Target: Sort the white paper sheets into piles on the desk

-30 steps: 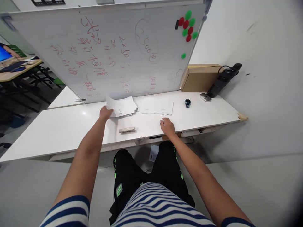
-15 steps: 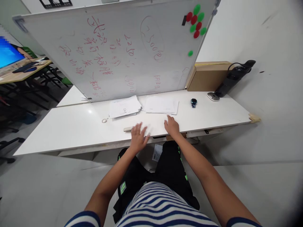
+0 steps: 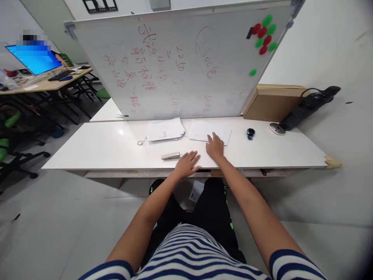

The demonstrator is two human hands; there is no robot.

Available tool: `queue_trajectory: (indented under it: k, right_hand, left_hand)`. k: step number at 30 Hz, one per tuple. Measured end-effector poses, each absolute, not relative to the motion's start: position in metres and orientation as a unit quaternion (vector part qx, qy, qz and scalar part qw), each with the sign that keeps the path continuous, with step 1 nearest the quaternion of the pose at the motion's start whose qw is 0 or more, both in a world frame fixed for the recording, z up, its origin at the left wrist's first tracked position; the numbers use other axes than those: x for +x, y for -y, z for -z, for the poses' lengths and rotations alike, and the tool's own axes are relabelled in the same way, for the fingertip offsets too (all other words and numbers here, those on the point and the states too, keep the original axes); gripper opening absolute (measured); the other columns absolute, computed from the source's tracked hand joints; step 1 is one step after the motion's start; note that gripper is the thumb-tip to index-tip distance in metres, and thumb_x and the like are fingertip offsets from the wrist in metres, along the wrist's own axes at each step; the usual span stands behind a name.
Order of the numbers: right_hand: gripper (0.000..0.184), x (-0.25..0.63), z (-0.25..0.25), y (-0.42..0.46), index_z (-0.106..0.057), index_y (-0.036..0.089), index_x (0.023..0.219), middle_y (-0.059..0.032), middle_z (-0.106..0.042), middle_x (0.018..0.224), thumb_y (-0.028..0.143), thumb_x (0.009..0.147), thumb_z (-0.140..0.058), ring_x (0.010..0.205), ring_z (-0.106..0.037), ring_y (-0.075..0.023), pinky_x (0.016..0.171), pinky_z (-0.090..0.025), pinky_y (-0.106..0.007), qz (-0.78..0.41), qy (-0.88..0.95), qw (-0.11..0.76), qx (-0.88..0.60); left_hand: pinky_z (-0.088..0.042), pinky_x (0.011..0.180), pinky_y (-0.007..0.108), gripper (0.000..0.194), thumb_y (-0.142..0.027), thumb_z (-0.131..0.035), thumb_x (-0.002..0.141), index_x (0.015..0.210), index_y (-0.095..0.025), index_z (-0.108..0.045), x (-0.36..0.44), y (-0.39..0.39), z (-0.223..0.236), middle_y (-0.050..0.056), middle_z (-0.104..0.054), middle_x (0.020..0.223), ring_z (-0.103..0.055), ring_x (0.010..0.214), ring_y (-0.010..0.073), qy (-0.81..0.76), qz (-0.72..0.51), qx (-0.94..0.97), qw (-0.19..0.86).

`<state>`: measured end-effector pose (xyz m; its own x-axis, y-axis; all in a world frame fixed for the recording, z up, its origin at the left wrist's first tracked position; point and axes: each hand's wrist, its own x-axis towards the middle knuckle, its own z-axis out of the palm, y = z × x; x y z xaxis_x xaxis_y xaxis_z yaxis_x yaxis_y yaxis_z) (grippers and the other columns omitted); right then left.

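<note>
My left hand (image 3: pixel 187 164) lies flat near the front edge of the white desk (image 3: pixel 105 147), fingers stretched out, holding nothing. Just left of its fingertips rests a pale stapler (image 3: pixel 171 156). My right hand (image 3: pixel 215 147) is over the front edge of the right paper stack (image 3: pixel 204 130). Its fingers are apart, with the fingertips on or just above the sheets. A second, thicker paper stack (image 3: pixel 164 130) with uneven edges sits to the left. Beside that stack lies a small ring-shaped item (image 3: pixel 140 142).
A whiteboard (image 3: pixel 186 77) with red writing and magnets stands behind the papers. To the right are a watch (image 3: pixel 250 133), a computer mouse (image 3: pixel 277 128), a black bottle (image 3: pixel 309 109) and a cardboard box (image 3: pixel 271 103). Another desk with a monitor (image 3: pixel 32 56) and a person is at far left.
My left hand has moved right, away from the stapler, and settled on the desk. My right hand has reached forward to the right paper stack. The camera view has turned left.
</note>
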<state>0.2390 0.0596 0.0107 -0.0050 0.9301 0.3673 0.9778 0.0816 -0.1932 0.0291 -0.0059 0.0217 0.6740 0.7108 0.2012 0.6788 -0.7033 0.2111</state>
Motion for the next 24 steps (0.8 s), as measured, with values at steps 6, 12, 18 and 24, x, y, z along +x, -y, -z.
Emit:
queue_trajectory:
  k: [6,12,18,24]
  right_hand:
    - [0.05,0.243,0.0,-0.067,-0.038,0.014,0.139,-0.0151,-0.055,0.131,0.023,0.09,-0.036,0.124,-0.044,-0.0261,0.106,-0.018,-0.051,0.02,0.716,0.215,-0.664]
    - [0.034,0.241,-0.006,-0.056,-0.06,0.016,0.115,-0.0142,-0.067,0.107,0.023,0.094,-0.034,0.103,-0.057,-0.0256,0.094,-0.028,-0.043,0.044,0.725,0.234,-0.646]
    - [0.032,0.243,-0.004,-0.056,-0.065,0.012,0.097,-0.0116,-0.069,0.078,0.014,0.092,-0.034,0.076,-0.06,-0.0217,0.083,-0.03,-0.035,0.101,0.717,0.2,-0.66]
    - [0.03,0.246,0.0,-0.057,-0.068,0.013,0.093,-0.0094,-0.069,0.071,0.016,0.09,-0.039,0.069,-0.058,-0.0201,0.086,-0.029,-0.034,0.133,0.708,0.224,-0.657]
  left_hand:
    - [-0.019,0.115,0.042,0.061,-0.054,-0.037,0.091,0.142,-0.021,-0.037,0.027,0.007,-0.022,0.009,-0.031,0.151,-0.026,0.14,0.0244,-0.389,-0.131,0.911,0.051]
    - [-0.019,0.114,0.042,0.06,-0.053,-0.037,0.092,0.142,-0.02,-0.038,0.028,0.009,-0.022,0.011,-0.031,0.151,-0.026,0.14,0.0253,-0.39,-0.135,0.91,0.048]
    - [-0.021,0.114,0.041,0.061,-0.055,-0.033,0.092,0.142,-0.021,-0.037,0.028,0.009,-0.023,0.009,-0.031,0.151,-0.026,0.14,0.0236,-0.394,-0.115,0.912,0.017]
    - [-0.021,0.114,0.041,0.061,-0.056,-0.033,0.092,0.142,-0.02,-0.038,0.028,0.009,-0.021,0.01,-0.032,0.151,-0.027,0.14,0.0237,-0.395,-0.119,0.911,0.012]
